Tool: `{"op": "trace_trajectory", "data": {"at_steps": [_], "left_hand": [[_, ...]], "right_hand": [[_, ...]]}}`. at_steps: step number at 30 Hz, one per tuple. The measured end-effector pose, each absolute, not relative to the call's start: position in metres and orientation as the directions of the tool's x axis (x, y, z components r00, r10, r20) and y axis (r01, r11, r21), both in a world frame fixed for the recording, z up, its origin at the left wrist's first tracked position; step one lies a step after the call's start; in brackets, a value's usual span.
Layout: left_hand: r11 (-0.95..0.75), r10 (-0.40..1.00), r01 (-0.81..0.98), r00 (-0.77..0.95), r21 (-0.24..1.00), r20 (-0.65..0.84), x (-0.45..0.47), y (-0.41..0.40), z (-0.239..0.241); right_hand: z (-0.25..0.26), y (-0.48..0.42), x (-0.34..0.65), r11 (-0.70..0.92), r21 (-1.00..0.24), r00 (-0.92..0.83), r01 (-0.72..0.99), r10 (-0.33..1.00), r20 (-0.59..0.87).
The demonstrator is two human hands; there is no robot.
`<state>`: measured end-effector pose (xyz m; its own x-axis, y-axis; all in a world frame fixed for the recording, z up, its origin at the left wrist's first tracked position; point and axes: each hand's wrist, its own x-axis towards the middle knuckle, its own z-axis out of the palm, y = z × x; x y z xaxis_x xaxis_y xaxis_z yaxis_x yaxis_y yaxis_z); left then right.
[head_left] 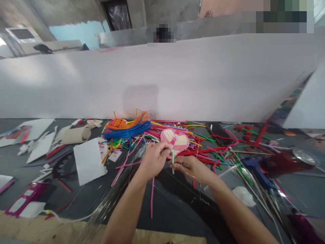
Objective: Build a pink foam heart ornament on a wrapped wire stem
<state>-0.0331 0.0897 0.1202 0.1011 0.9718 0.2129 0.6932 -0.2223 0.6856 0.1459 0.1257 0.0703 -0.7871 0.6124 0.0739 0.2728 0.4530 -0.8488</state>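
Observation:
A pink heart-shaped craft piece with a cream inner face stands on a pale green stick over the dark table. My left hand is closed, pinching the heart's lower edge with thumb and fingers. My right hand is closed around the stick's lower part, just below the heart. A thin wire seems to run across my right hand. Behind the heart lies a heap of pipe cleaners in blue, orange, pink, red and green.
A white partition board walls the table's far side. White card pieces and a cardboard roll lie left. A blue glue gun, sticks and a foil dish sit right. A bundle of silver wires runs near my left forearm.

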Motion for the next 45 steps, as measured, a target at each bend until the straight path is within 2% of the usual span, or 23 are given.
{"op": "trace_trajectory", "data": {"at_steps": [3,6,9,13,17,23,26,29,32,36,39,45], "left_hand": [[-0.212,0.97,0.709,0.069,0.673,0.233,-0.037,0.092,0.118],[-0.205,0.969,0.7,0.049,0.684,0.241,-0.04,0.095,0.114],[-0.189,0.97,0.7,0.023,0.689,0.243,-0.041,0.097,0.111],[-0.185,0.967,0.692,0.004,0.697,0.253,-0.045,0.097,0.111],[-0.192,0.957,0.719,-0.015,0.668,0.291,-0.048,0.096,0.115],[-0.152,0.959,0.807,-0.02,0.571,0.284,-0.041,0.095,0.117],[-0.156,0.956,0.824,-0.012,0.544,0.292,-0.033,0.094,0.115],[-0.167,0.954,0.786,-0.022,0.595,0.297,-0.027,0.093,0.113],[-0.173,0.962,0.704,-0.03,0.689,0.271,-0.023,0.091,0.112],[-0.177,0.969,0.637,-0.02,0.751,0.246,-0.021,0.091,0.112],[-0.156,0.969,0.686,-0.034,0.71,0.245,-0.022,0.092,0.112],[-0.101,0.985,0.812,0.0,0.575,0.173,-0.026,0.095,0.113]], "right_hand": [[0.07,0.135,0.157,0.415,-0.857,-0.715,0.305,0.694,0.082],[0.075,0.141,0.169,0.442,-0.841,-0.614,0.314,0.77,0.175],[0.088,0.141,0.182,0.536,-0.797,-0.621,0.279,0.734,0.277],[0.102,0.144,0.207,0.587,-0.771,-0.757,0.247,0.614,0.225],[0.109,0.146,0.23,0.596,-0.747,-0.751,0.294,0.628,0.206],[0.11,0.12,0.19,0.762,-0.499,-0.71,0.412,0.612,0.349],[0.1,0.107,0.156,0.768,-0.398,-0.657,0.502,0.638,0.401],[0.089,0.103,0.138,0.708,-0.341,-0.544,0.619,0.699,0.463],[0.084,0.105,0.135,0.672,-0.33,-0.485,0.663,0.721,0.496],[0.081,0.109,0.135,0.705,-0.348,-0.47,0.618,0.686,0.556],[0.079,0.109,0.134,0.721,-0.363,-0.473,0.591,0.673,0.568],[0.074,0.107,0.135,0.677,-0.431,-0.515,0.597,0.735,0.441]]}}
